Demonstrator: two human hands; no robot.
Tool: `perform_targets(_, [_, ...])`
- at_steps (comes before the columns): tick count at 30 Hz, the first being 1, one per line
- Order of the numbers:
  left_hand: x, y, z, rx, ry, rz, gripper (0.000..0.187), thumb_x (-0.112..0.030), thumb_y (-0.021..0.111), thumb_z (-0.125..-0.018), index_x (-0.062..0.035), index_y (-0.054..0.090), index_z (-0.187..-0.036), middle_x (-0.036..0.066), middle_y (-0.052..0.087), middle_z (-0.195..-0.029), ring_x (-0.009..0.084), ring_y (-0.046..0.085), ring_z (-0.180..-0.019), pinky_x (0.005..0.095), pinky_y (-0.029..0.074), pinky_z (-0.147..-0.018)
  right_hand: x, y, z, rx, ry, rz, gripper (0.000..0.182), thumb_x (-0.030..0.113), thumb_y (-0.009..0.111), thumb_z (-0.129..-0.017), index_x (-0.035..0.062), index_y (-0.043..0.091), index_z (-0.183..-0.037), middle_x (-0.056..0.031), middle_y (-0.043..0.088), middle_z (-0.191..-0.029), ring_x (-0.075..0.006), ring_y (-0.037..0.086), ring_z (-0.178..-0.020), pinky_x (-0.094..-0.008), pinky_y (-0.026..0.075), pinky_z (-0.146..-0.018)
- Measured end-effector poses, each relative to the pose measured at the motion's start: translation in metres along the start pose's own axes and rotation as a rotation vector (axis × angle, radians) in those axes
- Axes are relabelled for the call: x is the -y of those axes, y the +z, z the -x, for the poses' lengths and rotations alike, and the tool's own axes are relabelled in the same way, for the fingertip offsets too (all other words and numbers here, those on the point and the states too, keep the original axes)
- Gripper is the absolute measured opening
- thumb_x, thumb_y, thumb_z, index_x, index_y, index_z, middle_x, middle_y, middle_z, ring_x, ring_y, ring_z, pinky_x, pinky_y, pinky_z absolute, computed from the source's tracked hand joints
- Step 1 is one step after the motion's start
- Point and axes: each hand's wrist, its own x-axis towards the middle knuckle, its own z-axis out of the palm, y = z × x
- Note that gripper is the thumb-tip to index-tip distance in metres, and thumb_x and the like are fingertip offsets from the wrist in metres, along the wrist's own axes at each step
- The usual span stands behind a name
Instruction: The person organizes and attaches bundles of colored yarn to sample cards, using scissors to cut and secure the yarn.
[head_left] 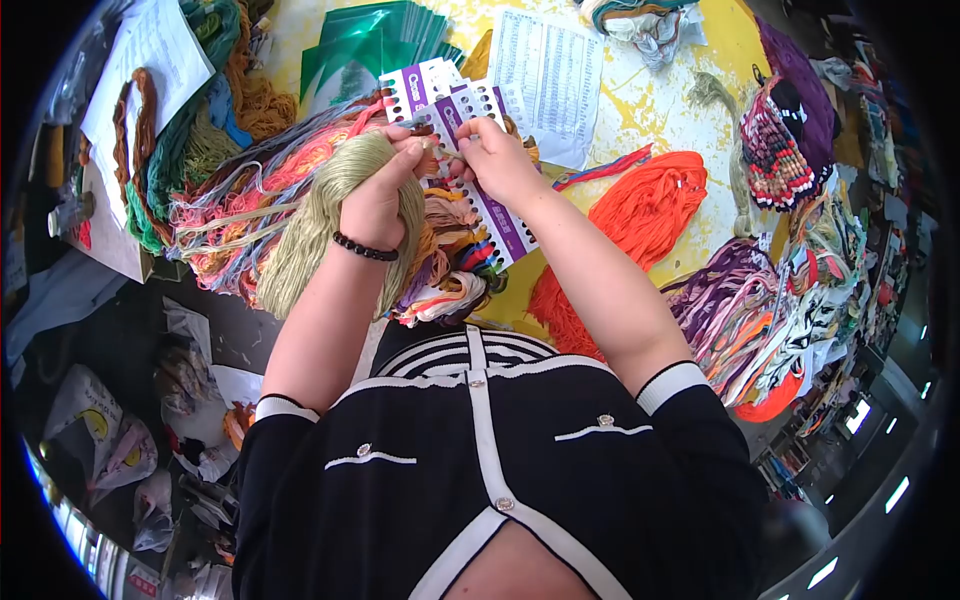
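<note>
A pale green skein of thread drapes over my left hand, which is closed on it with the thumb on top. A dark beaded bracelet circles that wrist. My right hand is closed, its fingertips pinched just right of my left thumb, over a purple-and-white thread card with holes along its edges. What sits between those fingertips is too small to make out. Another such card lies beyond my hands. Under and beside them hang multicoloured thread bundles, in orange, pink and brown.
Green plastic sheets and a printed chart lie at the back of the yellow table. A bright orange-red thread hank is right of my forearm. More hanks line the right edge. Plastic bags are low on the left.
</note>
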Motion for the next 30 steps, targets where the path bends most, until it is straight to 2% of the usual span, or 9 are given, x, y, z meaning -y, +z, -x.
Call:
perform_targets(7, [0.007,-0.003,-0.004,0.180,-0.017,0.016,0.025,-0.002,0.060,-0.086,-0.0039,0.050,-0.108,0.007,0.064,-0.095,0.0124,0.057,-0.079,0.0232,0.044,-0.072,-0.009,-0.001,-0.002,0.015,0.031,-0.055,0.018,0.015,0.047,-0.093,0.0020,0.050,-0.106,-0.0075,0.063,-0.079,-0.0113,0.058,-0.068,-0.0242,0.046,-0.062])
perform_targets(12, [0.026,-0.004,-0.015,0.255,0.091,-0.488,0.035,-0.001,0.055,-0.088,-0.0014,0.047,-0.122,0.004,0.061,-0.090,0.0122,0.055,-0.078,0.0264,0.046,-0.073,-0.006,-0.006,0.009,0.053,0.059,-0.368,0.018,0.014,0.049,-0.092,0.0019,0.050,-0.106,-0.0087,0.062,-0.078,-0.0121,0.058,-0.069,-0.0233,0.045,-0.061])
perform_targets(16, [0.013,-0.007,-0.006,0.400,0.134,-0.973,0.044,-0.003,0.061,-0.083,-0.0037,0.047,-0.125,0.001,0.055,-0.087,0.0097,0.054,-0.082,0.0255,0.047,-0.076,0.019,-0.015,0.036,-0.188,-0.078,0.118,0.024,0.018,0.058,-0.088,0.0009,0.054,-0.104,-0.0054,0.062,-0.078,-0.0118,0.058,-0.072,-0.0250,0.046,-0.064])
perform_targets(18, [0.011,-0.008,0.003,0.322,0.046,-0.493,0.045,-0.001,0.063,-0.082,-0.0046,0.048,-0.124,-0.001,0.052,-0.092,0.0082,0.052,-0.084,0.0243,0.046,-0.076,0.006,-0.023,0.036,-0.502,-0.330,0.594,0.028,0.022,0.066,-0.084,0.0008,0.060,-0.102,-0.0024,0.064,-0.077,-0.0106,0.058,-0.068,-0.0260,0.046,-0.063])
perform_targets(20, [0.002,-0.007,0.011,0.323,0.025,-0.342,0.045,0.000,0.063,-0.081,-0.0050,0.047,-0.123,-0.001,0.051,-0.094,0.0077,0.052,-0.085,0.0239,0.046,-0.077,-0.004,-0.029,0.028,-0.274,-0.149,0.454,0.026,0.021,0.066,-0.084,0.0007,0.063,-0.099,-0.0025,0.064,-0.076,-0.0100,0.058,-0.066,-0.0256,0.046,-0.062])
perform_targets(23, [-0.007,-0.019,0.013,0.248,0.166,-0.503,0.040,-0.003,0.064,-0.082,-0.0062,0.052,-0.120,-0.002,0.053,-0.090,0.0069,0.052,-0.083,0.0231,0.045,-0.074,0.000,-0.030,0.030,-0.045,0.078,0.275,0.022,0.020,0.067,-0.084,-0.0005,0.067,-0.090,-0.0023,0.065,-0.075,-0.0075,0.056,-0.064,-0.0241,0.045,-0.061])
perform_targets(25, [-0.020,-0.043,0.009,-0.152,0.586,-1.251,0.030,-0.010,0.063,-0.086,-0.0083,0.057,-0.115,-0.002,0.055,-0.081,0.0071,0.053,-0.077,0.0224,0.044,-0.069,0.000,-0.034,0.033,-0.126,-0.004,0.126,0.020,0.018,0.066,-0.085,-0.0014,0.067,-0.090,-0.0005,0.064,-0.075,-0.0056,0.054,-0.064,-0.0236,0.043,-0.059])
perform_targets(27, [-0.044,-0.033,0.026,-0.462,0.280,-0.646,0.019,-0.016,0.059,-0.090,-0.0078,0.061,-0.107,-0.002,0.055,-0.073,0.0086,0.053,-0.069,0.0230,0.044,-0.065,0.004,-0.043,0.042,-0.141,0.007,0.138,0.019,0.017,0.064,-0.086,-0.0013,0.067,-0.091,0.0008,0.064,-0.075,-0.0047,0.053,-0.065,-0.0234,0.043,-0.059])
perform_targets(30, [-0.092,-0.091,0.037,-0.220,0.213,-0.006,0.028,-0.018,0.051,-0.095,-0.0010,0.051,-0.117,-0.001,0.055,-0.075,0.0104,0.052,-0.066,0.0244,0.044,-0.062,-0.005,-0.051,0.046,-0.150,-0.011,0.071,0.018,0.016,0.063,-0.087,-0.0015,0.067,-0.091,0.0013,0.064,-0.078,-0.0050,0.053,-0.066,-0.0229,0.043,-0.060])
